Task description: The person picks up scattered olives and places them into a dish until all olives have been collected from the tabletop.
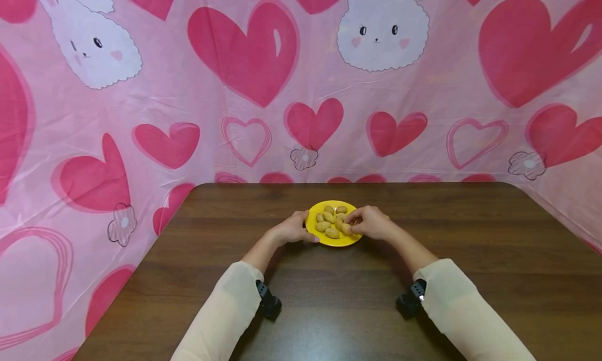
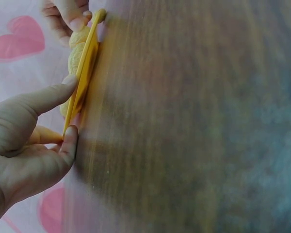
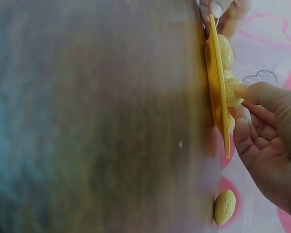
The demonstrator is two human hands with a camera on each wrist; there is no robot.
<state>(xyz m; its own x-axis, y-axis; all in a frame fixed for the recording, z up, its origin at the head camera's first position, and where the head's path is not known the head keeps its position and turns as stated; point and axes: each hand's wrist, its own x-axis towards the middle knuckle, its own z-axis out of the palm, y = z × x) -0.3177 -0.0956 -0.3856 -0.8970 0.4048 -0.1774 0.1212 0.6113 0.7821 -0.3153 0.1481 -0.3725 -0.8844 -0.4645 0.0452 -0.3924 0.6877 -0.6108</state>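
Note:
A round yellow plate (image 1: 339,241) holding several peanuts in their shells (image 1: 328,217) sits toward the far side of the table. My left hand (image 1: 292,229) grips the plate's left rim, thumb on top and fingers underneath, as the left wrist view shows. From the right, my right hand (image 1: 372,223) reaches over the rim, its thumb and fingers pinching a peanut (image 3: 233,93) that is still low over the plate. The fingers partly cover that peanut in the head view.
Off the plate, one peanut (image 3: 224,208) lies on the brown wooden table (image 1: 329,309) beyond the right hand. A pink heart-patterned cloth (image 1: 263,141) hangs behind the table's far edge. Dark wrist cameras are strapped at both sleeves.

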